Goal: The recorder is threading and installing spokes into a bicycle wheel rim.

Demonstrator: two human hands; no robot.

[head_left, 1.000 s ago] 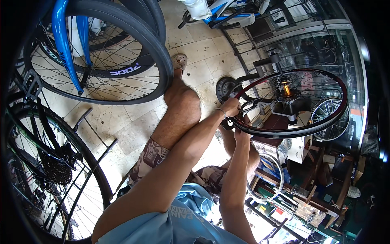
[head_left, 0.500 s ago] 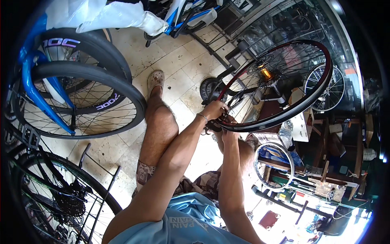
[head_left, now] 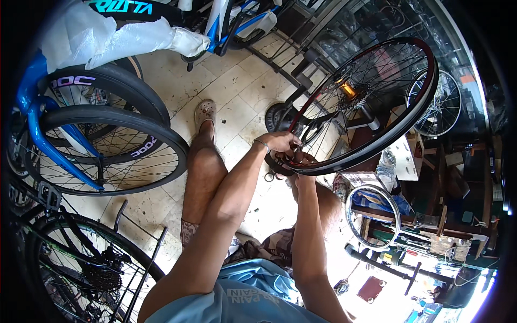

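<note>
A bicycle wheel (head_left: 431, 94) with a black and red rim, dark spokes and a gold hub (head_left: 349, 89) sits tilted on a dark stand (head_left: 364, 118) to the right. At its near edge, my left hand (head_left: 281, 142) has its fingers pinched together beside the spokes. Close by, my right hand (head_left: 305, 158) curls its fingers at the inner side of the rim, partly covered by it. Whatever small thing either hand grips is too small to make out. A dark round part of the stand (head_left: 277, 163) lies just below my hands.
On the left stand a blue bicycle fork (head_left: 37, 118) with black-tyred wheels and another bicycle's rear wheel (head_left: 102, 274). A bare silver rim (head_left: 351, 218) leans by a cluttered wooden bench (head_left: 425, 220) at right. Behind is a spoked wheel (head_left: 456, 105). Tiled floor (head_left: 237, 107) shows between.
The whole view has shifted slightly. Both hands stay at the wheel's near edge, and my left hand sits a little farther from my right, showing more of the dark round part below.
</note>
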